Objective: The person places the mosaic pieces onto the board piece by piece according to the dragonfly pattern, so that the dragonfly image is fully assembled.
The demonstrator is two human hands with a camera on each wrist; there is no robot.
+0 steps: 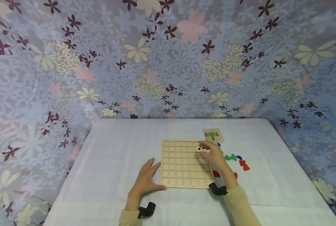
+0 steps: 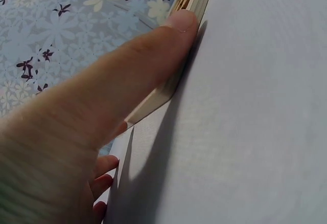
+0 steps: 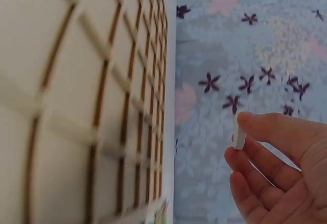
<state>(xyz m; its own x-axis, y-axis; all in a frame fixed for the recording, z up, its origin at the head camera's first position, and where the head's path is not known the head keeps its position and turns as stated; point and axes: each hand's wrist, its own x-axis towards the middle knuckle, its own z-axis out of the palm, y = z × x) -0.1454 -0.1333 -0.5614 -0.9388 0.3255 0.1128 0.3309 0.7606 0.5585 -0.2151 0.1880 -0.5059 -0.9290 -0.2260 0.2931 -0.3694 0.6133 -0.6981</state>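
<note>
A square wooden grid board (image 1: 182, 163) lies on the table. My left hand (image 1: 146, 179) is spread at its near left corner, the thumb (image 2: 182, 22) resting against the board's near edge and the other fingers straight along the left side. My right hand (image 1: 216, 155) is over the board's right part, pinching a small white piece with a black dot (image 1: 200, 149) between thumb and fingertips. In the right wrist view the white piece (image 3: 239, 132) is seen edge-on, above the grid. A pattern card (image 1: 213, 135) with a coloured figure on a grid lies just beyond the board's far right corner.
Right of the board lie several loose flat pieces: green ones (image 1: 233, 157), a blue one (image 1: 239, 157) and red ones (image 1: 246, 167). Another red piece (image 1: 216, 173) is by the board's right edge, partly under the right arm. Flowered cloth (image 1: 156, 62) surrounds the white table (image 1: 117, 150).
</note>
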